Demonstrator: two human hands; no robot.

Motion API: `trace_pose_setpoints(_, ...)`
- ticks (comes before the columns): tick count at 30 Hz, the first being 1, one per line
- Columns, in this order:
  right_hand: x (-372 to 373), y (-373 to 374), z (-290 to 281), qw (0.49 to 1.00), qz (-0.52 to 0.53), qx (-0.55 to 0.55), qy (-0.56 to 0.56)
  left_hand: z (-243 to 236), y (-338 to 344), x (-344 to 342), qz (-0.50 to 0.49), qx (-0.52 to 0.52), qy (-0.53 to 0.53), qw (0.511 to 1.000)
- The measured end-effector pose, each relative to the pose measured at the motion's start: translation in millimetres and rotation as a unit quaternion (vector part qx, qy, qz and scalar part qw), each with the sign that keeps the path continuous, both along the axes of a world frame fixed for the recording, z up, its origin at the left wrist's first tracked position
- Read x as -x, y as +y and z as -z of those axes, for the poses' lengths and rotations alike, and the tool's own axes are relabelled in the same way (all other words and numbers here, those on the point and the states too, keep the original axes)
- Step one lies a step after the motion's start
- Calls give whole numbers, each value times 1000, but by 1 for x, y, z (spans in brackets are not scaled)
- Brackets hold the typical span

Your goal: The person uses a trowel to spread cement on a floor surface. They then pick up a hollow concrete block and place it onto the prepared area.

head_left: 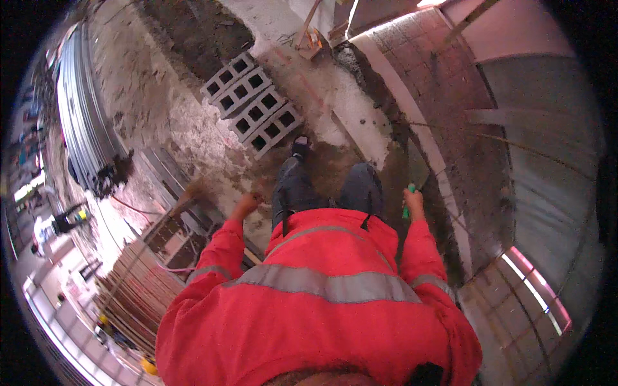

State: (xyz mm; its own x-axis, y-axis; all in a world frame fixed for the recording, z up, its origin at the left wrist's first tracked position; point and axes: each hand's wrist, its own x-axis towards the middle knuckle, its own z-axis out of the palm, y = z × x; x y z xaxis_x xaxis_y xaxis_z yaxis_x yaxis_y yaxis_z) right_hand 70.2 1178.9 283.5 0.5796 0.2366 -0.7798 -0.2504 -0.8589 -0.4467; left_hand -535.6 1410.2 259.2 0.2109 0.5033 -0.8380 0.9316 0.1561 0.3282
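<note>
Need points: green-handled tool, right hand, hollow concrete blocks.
Green-handled tool (411, 188): head view, on the upper end of its handle.
Right hand (416, 204): head view, on the middle of the hand.
Hollow concrete blocks (250, 100): head view, on the solid surface between holes, mid-group.

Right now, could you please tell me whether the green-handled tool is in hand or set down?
In hand: the right hand is closed around its green handle, which shows on both sides of the grip.

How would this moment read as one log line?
right hand: holding green-handled tool | left hand: contents unclear | concrete blocks: ahead
</note>
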Motion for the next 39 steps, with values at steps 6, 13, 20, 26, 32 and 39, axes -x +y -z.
trace_pose_setpoints(6,107,-117,8,975,133,175,27,-26,163,-41,-14,-55,-70,996)
trace_pose_setpoints(13,215,-79,-9,965,250,43,68,-32,196,-68,173,-12,-76,982)
trace_pose_setpoints(20,285,-105,63,964,264,21,4,8,176,-127,598,-60,-169,781)
trace_pose_setpoints(26,383,-160,225,919,374,104,-66,-22,68,-236,625,-147,-205,739)
trace_pose_setpoints(32,469,-206,361,910,383,158,-23,56,-37,-278,650,-90,31,754)
trace_pose_setpoints(39,520,-238,465,815,552,105,144,173,-1,-216,838,-104,-16,536)
